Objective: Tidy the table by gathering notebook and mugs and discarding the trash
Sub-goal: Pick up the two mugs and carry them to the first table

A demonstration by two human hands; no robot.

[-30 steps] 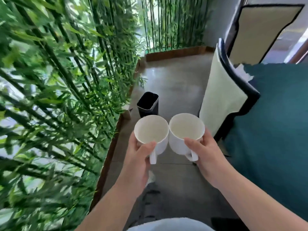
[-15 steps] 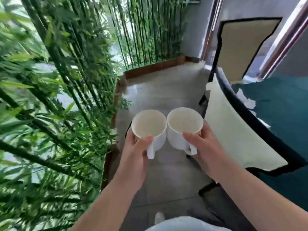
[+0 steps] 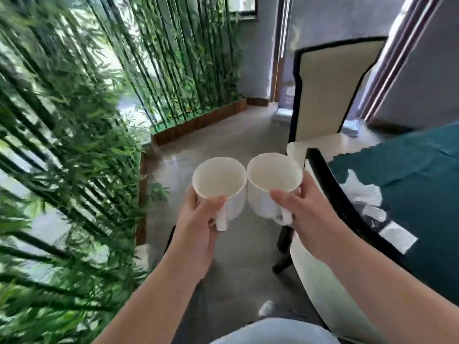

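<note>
Two empty white mugs are held side by side in front of me, rims touching, above the grey floor. My left hand (image 3: 198, 227) grips the left mug (image 3: 219, 182) by its handle, thumb on the rim. My right hand (image 3: 308, 214) grips the right mug (image 3: 273, 177) the same way. On the teal table (image 3: 409, 184) at the right lie crumpled white paper scraps (image 3: 365, 192). No notebook is in sight.
A cream chair with a black frame (image 3: 320, 244) stands close on my right against the table, and a second one (image 3: 327, 88) stands beyond it. A bamboo screen (image 3: 69, 145) in a wooden planter lines the left. A grey floor strip (image 3: 223, 135) runs ahead between them.
My view has lifted and turned along the aisle; the black bin on the floor has dropped from sight behind the mugs. Both hands keep the mugs together, and the far chair has come nearer.
</note>
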